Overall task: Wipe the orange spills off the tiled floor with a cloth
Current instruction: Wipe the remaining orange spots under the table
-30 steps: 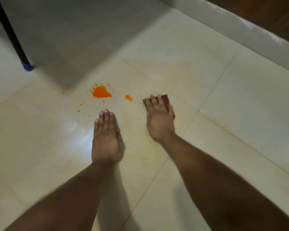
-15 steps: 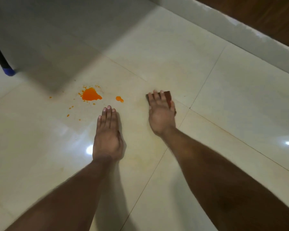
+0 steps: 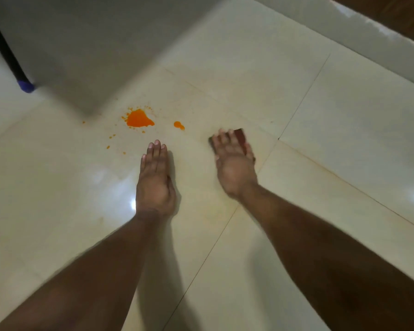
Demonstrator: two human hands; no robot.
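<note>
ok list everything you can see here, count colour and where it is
large spill: one, orange, on the floor ahead of the left hand
small spill: one, orange, right of the large spill, left of the cloth
droplets: several, orange, scattered around the large spill
cloth: one, dark reddish brown, flat on the floor under the right hand
tiled floor: one, glossy cream, with dark grout lines
furniture leg: one, black with a blue foot cap, far left
skirting: one, white, along the far right, dark wood above it
left hand: one, fingers straight, flat on the floor
right hand: one, fingers straight, pressing on the cloth
</note>
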